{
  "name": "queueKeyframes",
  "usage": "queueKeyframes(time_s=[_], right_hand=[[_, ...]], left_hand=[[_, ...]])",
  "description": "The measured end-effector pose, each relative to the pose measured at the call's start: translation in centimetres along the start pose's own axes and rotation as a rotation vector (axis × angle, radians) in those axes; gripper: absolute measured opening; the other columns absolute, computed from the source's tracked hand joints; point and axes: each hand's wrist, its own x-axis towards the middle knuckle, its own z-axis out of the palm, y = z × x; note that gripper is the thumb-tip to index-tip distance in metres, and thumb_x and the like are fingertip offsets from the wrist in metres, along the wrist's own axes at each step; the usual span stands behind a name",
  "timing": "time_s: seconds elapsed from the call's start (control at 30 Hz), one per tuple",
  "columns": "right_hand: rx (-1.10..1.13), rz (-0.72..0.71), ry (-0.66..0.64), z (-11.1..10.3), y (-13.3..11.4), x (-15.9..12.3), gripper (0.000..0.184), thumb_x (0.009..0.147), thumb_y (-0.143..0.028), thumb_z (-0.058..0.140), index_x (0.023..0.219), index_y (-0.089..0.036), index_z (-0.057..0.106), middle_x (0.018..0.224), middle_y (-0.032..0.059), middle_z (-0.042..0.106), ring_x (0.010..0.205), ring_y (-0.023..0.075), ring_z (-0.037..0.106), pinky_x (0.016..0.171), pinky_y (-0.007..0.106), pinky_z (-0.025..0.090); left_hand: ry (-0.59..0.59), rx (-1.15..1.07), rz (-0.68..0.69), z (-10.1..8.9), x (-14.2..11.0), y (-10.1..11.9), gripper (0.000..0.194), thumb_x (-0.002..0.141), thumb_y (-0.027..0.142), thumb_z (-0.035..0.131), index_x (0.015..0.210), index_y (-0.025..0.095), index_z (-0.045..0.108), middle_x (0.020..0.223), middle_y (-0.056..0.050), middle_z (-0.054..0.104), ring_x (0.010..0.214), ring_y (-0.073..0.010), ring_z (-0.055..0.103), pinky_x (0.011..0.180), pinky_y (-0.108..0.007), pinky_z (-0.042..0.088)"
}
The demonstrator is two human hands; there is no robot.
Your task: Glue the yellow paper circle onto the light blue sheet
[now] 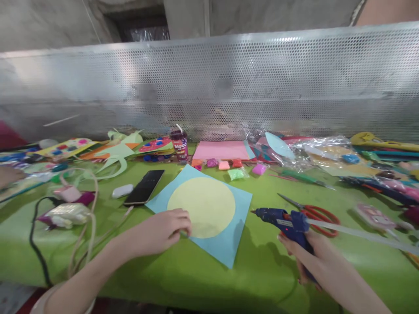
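Note:
My right hand (322, 259) is wrapped round the handle of a blue hot glue gun (278, 217), its nozzle pointing left. A long translucent glue stick (353, 234) juts from the gun's back, and a small red light glows on its body. A pale yellow paper circle (203, 205) lies on a light blue square sheet (240, 209). At the lower left edge of these papers is my left hand (160, 231), its fingers curled together; what they pinch, if anything, is too small to make out. Red-handled scissors (322, 216) lie open-bladed behind the glue gun.
A dark phone (145, 187) and white case (122, 190) lie left of the papers, near cables. Farther back stand a purple cup (180, 146), pink sheets (221, 150) and several clay packets (236, 173). A perforated metal panel (209, 87) spans the back. Another person's hand (9, 175) shows far left.

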Motion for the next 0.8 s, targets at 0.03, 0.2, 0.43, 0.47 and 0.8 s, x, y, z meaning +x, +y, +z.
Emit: queueKeyframes(time_s=[0.03,0.2,0.43,0.47,0.8], right_hand=[[-0.008,-0.001,0.0,0.1,0.0,0.1,0.034,0.075,-0.054,0.036,0.065,-0.022,0.043,0.038,-0.0023,0.05,0.031,0.0117,0.046,0.034,0.022,0.037],[-0.038,0.012,-0.007,0.3,-0.5,0.3,0.033,0.075,-0.052,0.036,0.062,-0.023,0.042,0.038,-0.0024,0.049,0.028,0.0118,0.044,0.032,0.023,0.034],[0.042,0.019,0.002,0.5,-0.6,0.2,0.033,0.075,-0.053,0.04,0.064,-0.023,0.046,0.039,-0.0033,0.047,0.032,0.0134,0.045,0.034,0.024,0.035],[0.049,0.015,0.01,0.6,-0.7,0.1,0.033,0.075,-0.053,0.041,0.063,-0.023,0.045,0.039,-0.0032,0.047,0.032,0.0136,0.045,0.034,0.024,0.035],[0.16,0.057,0.063,1.7,-1.7,-0.4,0.033,0.073,-0.053,0.042,0.07,-0.021,0.048,0.038,-0.006,0.044,0.031,0.0113,0.043,0.035,0.022,0.032]], left_hand=[[0.006,-0.004,-0.006,-0.1,0.0,0.0,0.037,0.072,-0.004,0.035,0.086,0.022,0.057,0.091,0.002,0.056,0.089,-0.0129,0.052,0.079,-0.023,0.035],[0.057,0.019,-0.034,-0.4,-0.1,-0.3,0.034,0.079,-0.001,0.031,0.082,0.02,0.058,0.086,0.0,0.058,0.086,-0.0143,0.052,0.078,-0.024,0.036],[0.103,0.102,-0.005,0.1,-0.4,-0.2,0.034,0.079,0.0,0.031,0.083,0.019,0.059,0.086,-0.002,0.059,0.084,-0.0157,0.052,0.075,-0.026,0.037],[0.119,0.119,-0.006,0.0,-0.4,0.0,0.033,0.079,0.0,0.031,0.083,0.019,0.059,0.086,-0.002,0.059,0.084,-0.0159,0.052,0.075,-0.027,0.037],[0.061,0.234,0.139,1.3,4.8,4.1,0.019,0.088,0.011,0.042,0.082,0.016,0.059,0.087,-0.003,0.057,0.077,-0.0153,0.054,0.068,-0.026,0.039]])
